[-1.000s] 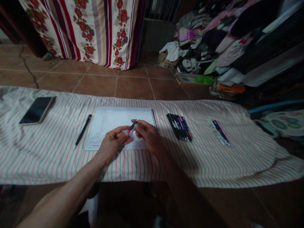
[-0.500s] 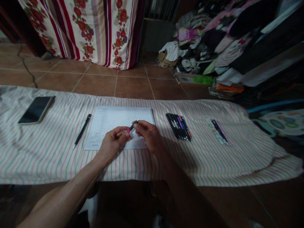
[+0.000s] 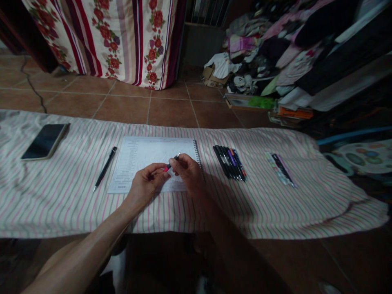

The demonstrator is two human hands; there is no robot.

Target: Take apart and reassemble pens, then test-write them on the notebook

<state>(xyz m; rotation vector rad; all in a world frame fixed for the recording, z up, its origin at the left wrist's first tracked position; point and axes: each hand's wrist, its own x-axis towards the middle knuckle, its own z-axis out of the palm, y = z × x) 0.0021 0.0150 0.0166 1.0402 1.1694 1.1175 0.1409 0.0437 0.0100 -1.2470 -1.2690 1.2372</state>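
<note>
Both my hands hold one black pen with a red grip [image 3: 170, 164] just above a spiral notebook [image 3: 143, 157] that lies open on a striped cloth [image 3: 61, 200]. My left hand [image 3: 147, 183] pinches the red end. My right hand [image 3: 189, 173] is closed on the upper part, whose tip pokes out above my fingers. A single black pen [image 3: 105, 168] lies left of the notebook. A row of several pens [image 3: 229, 161] lies to its right.
A dark phone [image 3: 45, 141] lies at the cloth's far left. A few more pens [image 3: 280, 168] lie further right. Beyond the cloth are a tiled floor [image 3: 171, 108], a flowered curtain [image 3: 122, 41] and a heap of clothes [image 3: 275, 53].
The hands and the pen between them have barely shifted, drifting slightly up and left in view. Nothing was picked up or put down.
</note>
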